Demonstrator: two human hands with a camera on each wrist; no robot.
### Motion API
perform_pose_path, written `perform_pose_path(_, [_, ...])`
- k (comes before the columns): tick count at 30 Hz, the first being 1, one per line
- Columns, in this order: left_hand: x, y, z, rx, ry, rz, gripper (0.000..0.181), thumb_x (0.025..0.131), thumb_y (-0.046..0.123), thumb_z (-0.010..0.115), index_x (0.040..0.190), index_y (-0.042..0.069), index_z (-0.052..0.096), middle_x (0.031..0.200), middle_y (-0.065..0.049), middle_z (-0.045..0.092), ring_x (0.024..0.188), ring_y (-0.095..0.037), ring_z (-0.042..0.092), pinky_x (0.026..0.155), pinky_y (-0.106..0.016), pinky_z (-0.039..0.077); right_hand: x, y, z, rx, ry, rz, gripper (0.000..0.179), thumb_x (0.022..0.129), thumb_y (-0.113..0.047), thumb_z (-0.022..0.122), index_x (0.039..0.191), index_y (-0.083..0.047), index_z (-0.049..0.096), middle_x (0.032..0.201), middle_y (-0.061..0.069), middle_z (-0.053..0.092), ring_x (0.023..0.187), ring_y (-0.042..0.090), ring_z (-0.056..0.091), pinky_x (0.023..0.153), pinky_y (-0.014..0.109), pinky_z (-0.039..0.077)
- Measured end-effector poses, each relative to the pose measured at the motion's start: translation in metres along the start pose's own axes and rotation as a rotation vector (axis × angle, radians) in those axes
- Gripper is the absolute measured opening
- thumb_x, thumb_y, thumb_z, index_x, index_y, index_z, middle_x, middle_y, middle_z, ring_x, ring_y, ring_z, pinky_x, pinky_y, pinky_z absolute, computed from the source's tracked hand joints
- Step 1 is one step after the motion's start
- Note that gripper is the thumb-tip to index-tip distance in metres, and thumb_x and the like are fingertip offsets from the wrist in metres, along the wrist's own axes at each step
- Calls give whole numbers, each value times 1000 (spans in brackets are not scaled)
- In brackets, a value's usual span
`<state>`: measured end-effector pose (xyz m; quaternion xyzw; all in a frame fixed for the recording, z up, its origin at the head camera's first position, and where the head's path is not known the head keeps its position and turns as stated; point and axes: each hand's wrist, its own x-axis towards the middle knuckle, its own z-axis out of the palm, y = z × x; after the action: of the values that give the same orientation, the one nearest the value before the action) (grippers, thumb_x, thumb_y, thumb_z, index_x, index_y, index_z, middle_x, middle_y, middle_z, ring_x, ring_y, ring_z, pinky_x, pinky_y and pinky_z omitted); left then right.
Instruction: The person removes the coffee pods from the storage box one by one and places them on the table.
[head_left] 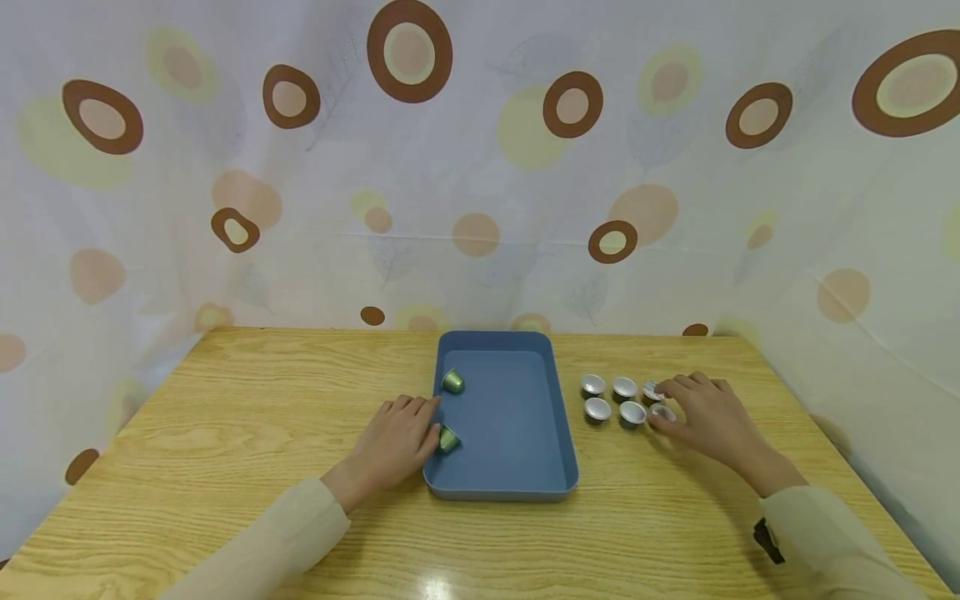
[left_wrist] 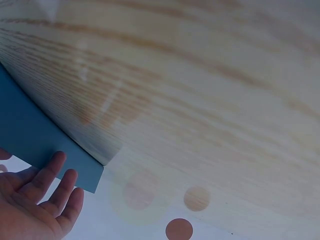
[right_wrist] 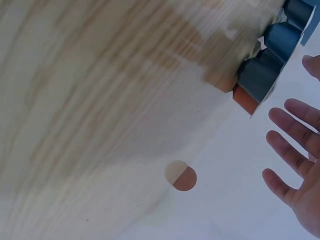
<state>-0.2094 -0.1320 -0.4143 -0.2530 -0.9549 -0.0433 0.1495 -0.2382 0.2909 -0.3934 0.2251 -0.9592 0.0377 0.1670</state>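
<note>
A blue tray [head_left: 502, 492] stands on the table with two green coffee capsules lying in it along the left side, one farther back [head_left: 453, 382] and one nearer [head_left: 448, 439]. My left hand [head_left: 393, 437] holds the tray's left rim, its thumb and index finger over the edge beside the nearer capsule. In the left wrist view, other fingers of the left hand [left_wrist: 42, 202] lie along the tray's outer wall [left_wrist: 55, 142]. Right of the tray, several foil-topped coffee capsules [head_left: 632, 414] stand in two rows. My right hand [head_left: 708, 421] reaches over the rightmost ones, thumb and fingers apart, partly hiding them.
The wooden table [head_left: 300, 383] spreads to both sides of the tray. Behind it and along the sides hangs a pale patterned cloth [head_left: 480, 167]. Dark capsule bodies [right_wrist: 257, 75] show near the right hand in the right wrist view.
</note>
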Motion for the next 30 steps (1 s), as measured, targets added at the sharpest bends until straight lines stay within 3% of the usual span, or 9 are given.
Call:
perform_pose_path(11, [0, 0, 0, 4, -4, 4, 42, 96, 30, 40, 128, 6, 51, 115, -7, 61, 107, -25, 56, 90, -40, 45, 13, -20, 2, -9, 52, -89, 34, 77, -32, 70, 101, -8, 65, 95, 5, 65, 91, 27, 55, 77, 51, 43])
perform_pose_path(17, [0, -1, 1, 10, 1, 5, 42, 96, 30, 40, 128, 6, 51, 115, -7, 61, 107, -25, 56, 90, -40, 45, 21, -30, 7, -14, 136, -184, 34, 74, -29, 72, 99, -7, 65, 94, 7, 65, 88, 26, 56, 76, 48, 44])
perform_pose_path(30, [0, -2, 2, 9, 11, 10, 41, 96, 29, 40, 128, 6, 52, 115, -7, 61, 106, -24, 55, 88, -39, 46, 41, -65, 10, 5, 201, -307, 30, 74, -31, 72, 95, -11, 66, 91, 2, 64, 85, 22, 56, 77, 45, 46])
